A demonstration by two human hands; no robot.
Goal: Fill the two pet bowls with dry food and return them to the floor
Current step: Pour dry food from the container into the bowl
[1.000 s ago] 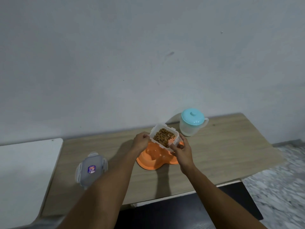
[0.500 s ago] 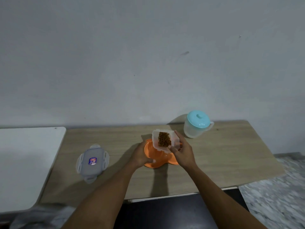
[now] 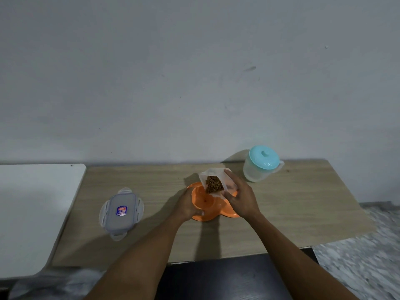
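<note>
Nearest, the left hand (image 3: pixel 187 206) is clasped on the rim of the orange plastic double pet bowl (image 3: pixel 206 204), which rests on the pale wooden table (image 3: pixel 292 208). Just above it, the clear rectangular plastic container of brown dry food (image 3: pixel 213 182) is gripped by the right hand (image 3: pixel 241 197) and tipped steeply over the left well. Pouring appears under way; little food seems to lie in the wells. Further tilting is called for next, then a shift over the right well. Beyond, a translucent jug with a teal lid (image 3: pixel 262 163) is seen; leftward lies a grey clip lid (image 3: pixel 121 212).

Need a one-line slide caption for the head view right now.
Right hand tilts an open container of dry food over the orange double pet bowl, steadied by the left hand on the wooden table.
</note>
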